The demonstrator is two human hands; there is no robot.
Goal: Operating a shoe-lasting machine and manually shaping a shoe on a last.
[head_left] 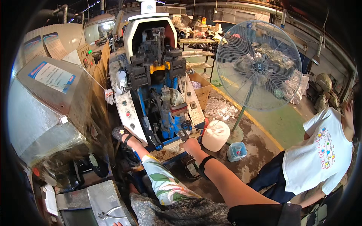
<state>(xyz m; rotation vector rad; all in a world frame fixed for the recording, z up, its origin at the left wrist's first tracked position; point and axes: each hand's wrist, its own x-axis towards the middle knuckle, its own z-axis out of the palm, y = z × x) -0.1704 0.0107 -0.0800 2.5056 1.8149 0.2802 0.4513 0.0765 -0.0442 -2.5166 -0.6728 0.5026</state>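
Note:
My right hand [192,147] reaches to the front of a large blue and black machine [130,101]. Its fingers are closed by a small dark metal piece [183,135] at the machine's lower front; what they grip is partly hidden. At the bottom edge, only the fingertips of my left hand [118,224] show, close to metal pincers [109,215] lying on a grey metal surface. My leg in a flowered trouser [169,184] stretches forward, and the foot in a black shoe [121,132] is beside the machine's left side panel, which carries several buttons.
A tall fan [259,67] stands right of the machine, near a cream plastic drum [215,136] and a light-blue bucket [236,151]. At right is a person in a white T-shirt [320,150]. Black shoes [98,165] sit below a metal cabinet [45,116] at left.

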